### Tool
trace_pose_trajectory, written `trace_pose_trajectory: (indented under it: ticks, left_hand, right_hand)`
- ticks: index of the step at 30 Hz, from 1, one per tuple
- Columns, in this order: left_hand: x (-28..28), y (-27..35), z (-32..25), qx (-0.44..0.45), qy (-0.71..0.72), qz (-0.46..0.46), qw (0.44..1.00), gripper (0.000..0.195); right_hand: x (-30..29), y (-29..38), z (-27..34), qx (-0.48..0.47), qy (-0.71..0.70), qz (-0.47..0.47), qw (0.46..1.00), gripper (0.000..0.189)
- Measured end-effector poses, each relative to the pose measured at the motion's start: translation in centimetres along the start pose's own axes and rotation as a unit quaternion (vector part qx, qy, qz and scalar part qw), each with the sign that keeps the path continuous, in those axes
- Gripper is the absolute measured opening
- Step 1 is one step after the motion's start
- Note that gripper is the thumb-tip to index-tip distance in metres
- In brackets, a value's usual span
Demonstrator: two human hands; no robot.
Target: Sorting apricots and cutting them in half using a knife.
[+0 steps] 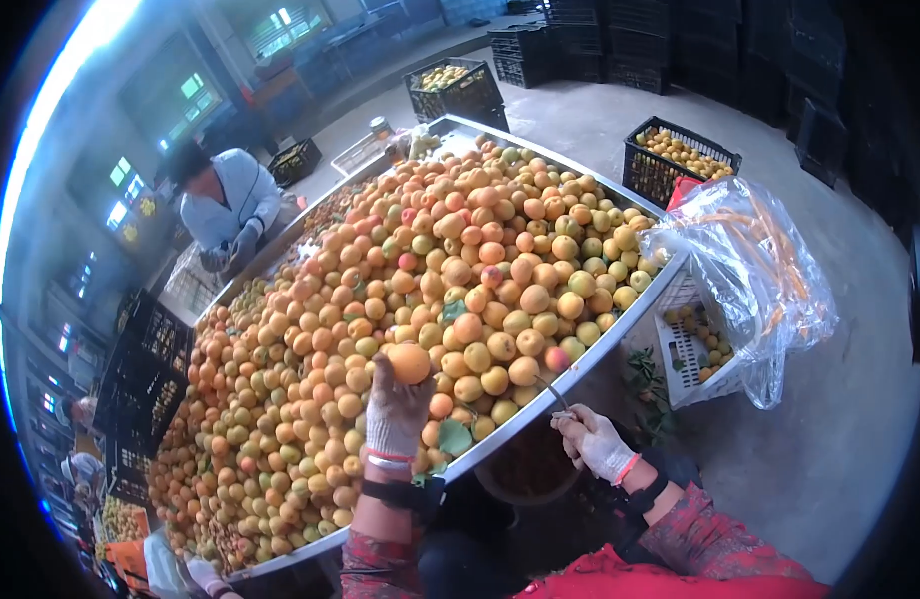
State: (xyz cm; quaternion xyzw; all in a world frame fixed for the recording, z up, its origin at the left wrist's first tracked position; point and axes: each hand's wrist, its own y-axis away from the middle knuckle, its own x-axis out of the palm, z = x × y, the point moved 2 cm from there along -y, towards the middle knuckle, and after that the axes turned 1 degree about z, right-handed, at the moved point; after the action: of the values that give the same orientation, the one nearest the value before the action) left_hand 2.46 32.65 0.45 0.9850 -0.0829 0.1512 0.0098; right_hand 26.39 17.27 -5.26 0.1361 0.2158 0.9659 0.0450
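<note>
A large heap of apricots (310,352) lies on a metal-rimmed table (572,378). My left hand (400,404), in a whitish knit glove, grips one orange apricot (408,364) over the near part of the heap. Beyond the table's near edge, my gloved right hand (593,440) holds a thin, slender tool (553,391) whose tip is at the fruit by the rim; its exact kind cannot be told. A green leaf (455,437) rests on the apricots just right of my left wrist.
A clear plastic bag (759,277) hangs at the table's right corner over a white crate (692,359). Black crates of fruit (677,161) stand on the floor beyond. A bucket (531,464) sits below the near edge. One person (228,195) works across the table; a gloved hand (205,573) shows lower left.
</note>
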Motion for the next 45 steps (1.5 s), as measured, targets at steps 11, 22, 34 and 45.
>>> trace_pose_trajectory:
  ticks: [11, 22, 34, 45]
  left_hand:
    - [3.4, 18.4, 2.3, -0.154, 0.095, 0.030, 0.983, 0.055]
    - [-0.2, 26.6, 5.1, -0.139, -0.084, 0.105, 0.981, 0.052]
    - [-2.7, 28.2, 6.2, -0.156, -0.078, 0.156, 0.972, 0.060]
    - [-2.8, 28.5, 7.6, -0.043, -0.250, 0.103, 0.962, 0.041]
  right_hand:
    - [4.9, 8.5, 0.3, -0.019, -0.013, 0.037, 0.999, 0.016]
    - [7.8, 14.5, -6.5, -0.277, 0.313, 0.119, 0.901, 0.018]
    - [9.3, 14.1, -10.6, -0.281, 0.422, 0.121, 0.853, 0.023]
    - [10.9, 13.8, -12.3, -0.317, 0.523, 0.026, 0.791, 0.028]
